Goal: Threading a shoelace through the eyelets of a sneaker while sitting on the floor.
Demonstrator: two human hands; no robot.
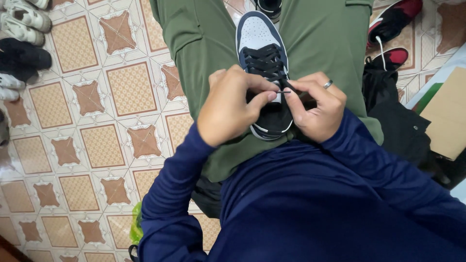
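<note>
A white, navy and black sneaker (258, 36) lies on my lap between my green trouser legs, toe pointing away. Its black lace (264, 60) is threaded through the upper eyelets. My left hand (229, 104) pinches a lace end with thumb and forefinger over the shoe's tongue. My right hand (318, 107), with a ring on one finger, pinches the lace from the other side, fingertips almost touching the left hand's. Both hands cover the shoe's heel part.
Patterned tan and white floor tiles (97, 126) spread to the left. Several shoes (22, 43) line the left edge. Red and black sneakers (393, 29) lie at the upper right beside a black bag (403, 126) and a cardboard piece (446, 114).
</note>
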